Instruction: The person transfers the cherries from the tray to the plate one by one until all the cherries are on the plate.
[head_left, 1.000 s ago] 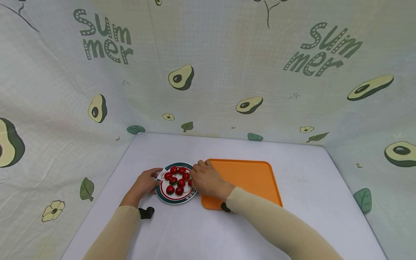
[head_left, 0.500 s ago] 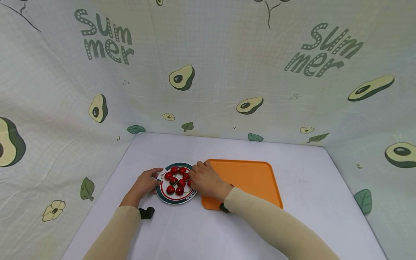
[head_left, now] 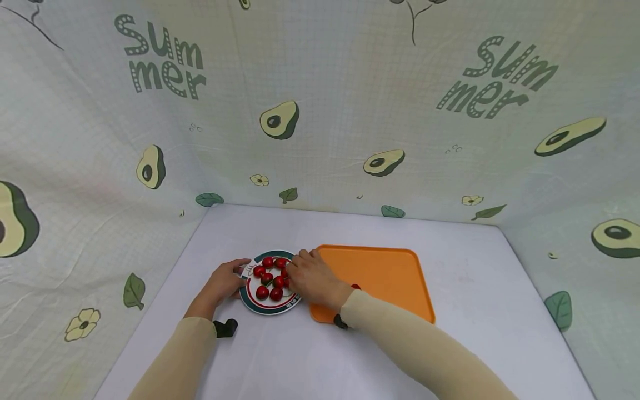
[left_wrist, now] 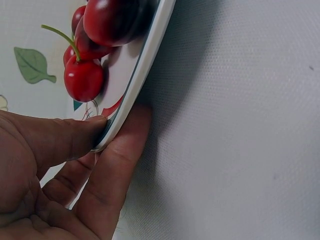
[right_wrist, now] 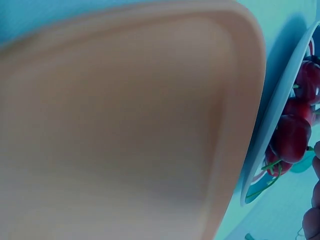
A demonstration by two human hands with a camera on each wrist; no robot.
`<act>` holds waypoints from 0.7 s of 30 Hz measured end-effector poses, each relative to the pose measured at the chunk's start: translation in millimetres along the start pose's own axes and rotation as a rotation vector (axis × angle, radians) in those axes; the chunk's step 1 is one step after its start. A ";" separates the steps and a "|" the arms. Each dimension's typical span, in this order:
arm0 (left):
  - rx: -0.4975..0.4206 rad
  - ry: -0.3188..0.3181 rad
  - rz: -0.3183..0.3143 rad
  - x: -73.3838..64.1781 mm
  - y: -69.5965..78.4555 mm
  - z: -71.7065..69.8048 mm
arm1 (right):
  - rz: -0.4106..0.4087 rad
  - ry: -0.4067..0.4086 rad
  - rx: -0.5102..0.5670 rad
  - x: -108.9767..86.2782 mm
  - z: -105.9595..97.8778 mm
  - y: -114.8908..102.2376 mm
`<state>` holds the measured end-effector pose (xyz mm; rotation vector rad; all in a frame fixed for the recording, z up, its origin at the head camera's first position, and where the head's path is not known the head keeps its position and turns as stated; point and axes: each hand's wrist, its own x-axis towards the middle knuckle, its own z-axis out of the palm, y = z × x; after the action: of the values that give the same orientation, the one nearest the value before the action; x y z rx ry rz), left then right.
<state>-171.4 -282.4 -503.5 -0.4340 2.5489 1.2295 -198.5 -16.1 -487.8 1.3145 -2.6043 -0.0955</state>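
Red cherries (head_left: 262, 292), some with green stems, lie on a round white plate (head_left: 268, 310) with a dark green rim. My left hand (head_left: 224, 280) pinches the plate's left rim, thumb (left_wrist: 75, 140) on top and fingers underneath, as the left wrist view shows. My right hand (head_left: 312, 278) reaches over the plate's right side with bent fingers among the cherries. In the right wrist view its fingertips (right_wrist: 316, 162) meet the stem of one cherry (right_wrist: 291, 139); whether they pinch it is hidden.
An orange rectangular tray (head_left: 380, 272) lies right of the plate, under my right forearm. A small red spot (head_left: 355, 286) shows past the right wrist, over the tray; most of it is hidden. A printed cloth (head_left: 330, 122) surrounds the white table (head_left: 465, 278).
My right hand has shifted slightly left over the plate, covering more of the cherries. The red spot beside the wrist has come into sight. My left hand and the plate look unchanged.
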 end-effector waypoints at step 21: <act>0.022 -0.009 -0.007 3.2 -1.3 2.4 | 0.107 0.126 0.056 -48.2 -17.7 48.5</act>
<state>-173.6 -281.7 -507.1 -0.4310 2.5485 1.1969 -204.9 52.2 -471.1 1.1553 -2.5809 0.0764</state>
